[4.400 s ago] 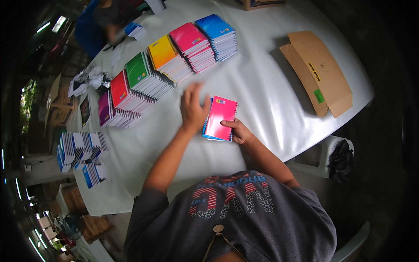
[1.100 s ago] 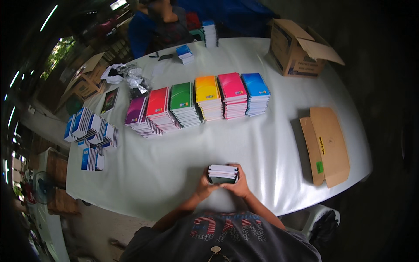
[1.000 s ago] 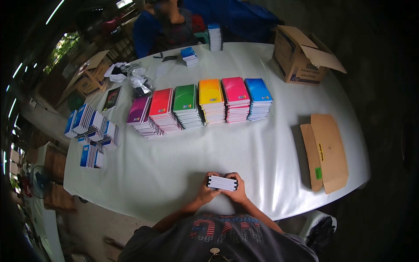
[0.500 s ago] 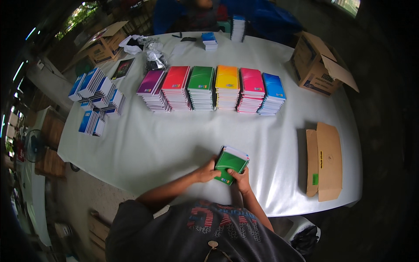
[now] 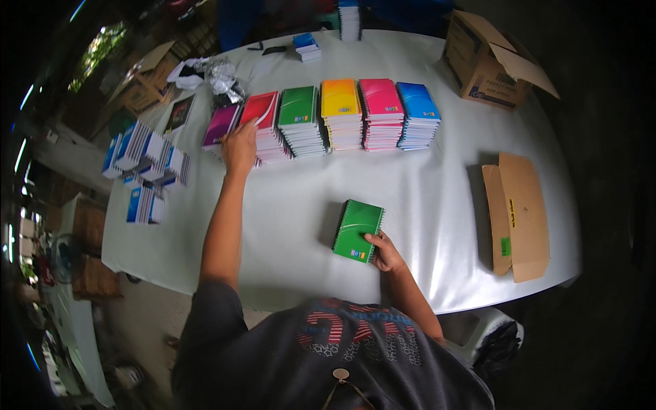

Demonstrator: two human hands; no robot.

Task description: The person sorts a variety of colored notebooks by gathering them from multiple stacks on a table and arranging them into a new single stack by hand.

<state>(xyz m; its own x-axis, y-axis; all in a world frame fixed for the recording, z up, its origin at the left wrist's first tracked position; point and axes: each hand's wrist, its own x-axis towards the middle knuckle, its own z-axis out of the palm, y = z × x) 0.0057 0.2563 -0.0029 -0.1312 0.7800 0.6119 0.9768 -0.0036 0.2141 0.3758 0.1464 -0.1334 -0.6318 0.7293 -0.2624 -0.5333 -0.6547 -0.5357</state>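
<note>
My right hand holds a green spiral notebook by its lower right side, thumb on the cover; whether others lie under it is hidden. At the back, my left hand reaches to the row of notebook stacks. Its fingers are closed on the lower edge of the top red notebook, whose cover bends up at the corner. Left of it stands a purple stack, partly behind that hand. To the right follow green, yellow, pink and blue stacks.
Piles of blue-covered notebooks sit at the left. An open carton stands at the back right, a folded cardboard piece near the right edge. Clear plastic wrap and a small blue notebook pile lie farther back.
My left hand has let go of the green notebook and moved forward and left to the red stack. My right hand keeps the green notebook, now turned a little more upright.
</note>
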